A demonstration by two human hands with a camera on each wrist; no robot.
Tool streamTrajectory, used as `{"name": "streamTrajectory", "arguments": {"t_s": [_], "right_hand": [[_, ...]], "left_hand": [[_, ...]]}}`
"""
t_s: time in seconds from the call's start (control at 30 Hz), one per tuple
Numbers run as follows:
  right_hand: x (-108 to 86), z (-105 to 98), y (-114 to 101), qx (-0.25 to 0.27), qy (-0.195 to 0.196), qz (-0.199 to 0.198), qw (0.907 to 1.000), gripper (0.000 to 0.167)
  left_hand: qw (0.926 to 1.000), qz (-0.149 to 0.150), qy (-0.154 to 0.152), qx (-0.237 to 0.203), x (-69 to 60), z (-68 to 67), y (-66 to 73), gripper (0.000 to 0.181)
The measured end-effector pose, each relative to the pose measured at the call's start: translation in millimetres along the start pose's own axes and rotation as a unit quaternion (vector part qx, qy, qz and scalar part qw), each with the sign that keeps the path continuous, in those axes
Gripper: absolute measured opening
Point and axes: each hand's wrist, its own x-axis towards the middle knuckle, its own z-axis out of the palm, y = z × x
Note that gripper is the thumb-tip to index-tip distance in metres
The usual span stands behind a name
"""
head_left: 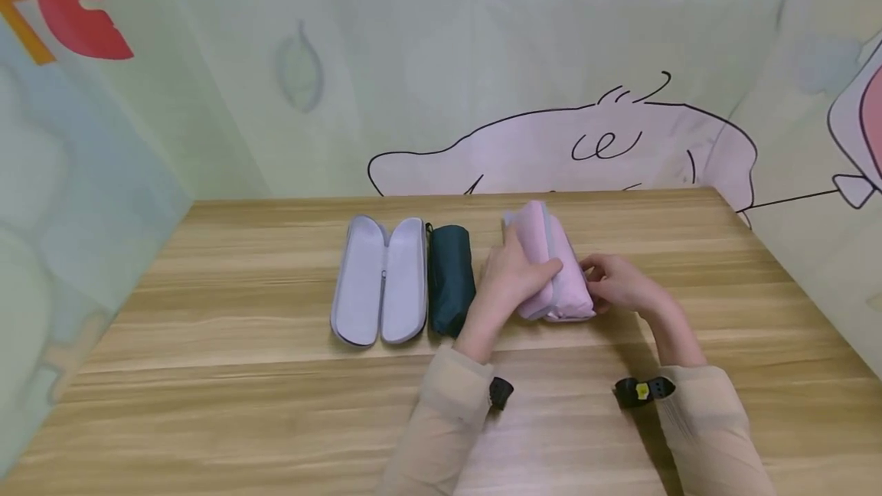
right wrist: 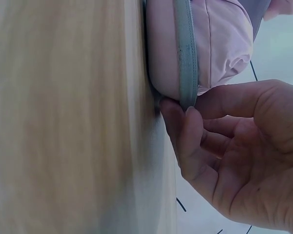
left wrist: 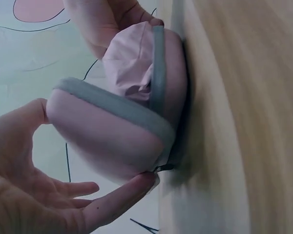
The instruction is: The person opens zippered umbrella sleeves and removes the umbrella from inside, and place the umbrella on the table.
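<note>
A pink zippered glasses case [left wrist: 102,131] with grey edging lies on the table, its two halves parted. Folded pink cloth, seemingly a soft pouch [left wrist: 129,58], bulges from between them. My left hand [head_left: 511,270] grips the raised half, thumb on one side and fingers on the other. At the opposite side, my right hand [right wrist: 249,146] pinches the grey edge of the lower half, close to the tabletop. In the head view my right hand's fingertips are partly hidden behind the case.
Left of the pink case lies a dark green pouch [head_left: 451,282] with a small cord loop. An opened grey glasses case [head_left: 358,289] lies flat beside it. All rest on a wood-grain table [head_left: 241,419]; a printed cloth backdrop [head_left: 427,83] stands behind its far edge.
</note>
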Motion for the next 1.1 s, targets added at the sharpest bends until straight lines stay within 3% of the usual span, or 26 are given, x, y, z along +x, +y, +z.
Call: {"name": "streamTrajectory", "arguments": {"t_s": [0.23, 0.47, 0.8, 1.1], "right_hand": [[0.2, 0, 1, -0.003, -0.001, 0.008, 1.0000, 0.043], [0.3, 0, 3, -0.001, -0.004, 0.002, 1.0000, 0.042], [-0.8, 0, 3, 0.004, -0.009, 0.001, 1.0000, 0.042], [-2.4, -1, 4, 0.007, -0.013, 0.008, 0.9999, 0.044]], "left_hand": [[0.9995, 0.004, -0.019, 0.024, 0.9, -11.0, 0.6, 0.082], [0.9995, 0.000, -0.028, 0.013, 0.8, -17.5, -0.4, 0.078], [0.9997, -0.006, 0.001, 0.022, 2.7, -26.5, -7.1, 0.058], [0.9957, -0.005, 0.055, 0.075, 4.1, -33.9, -16.2, 0.036]]}}
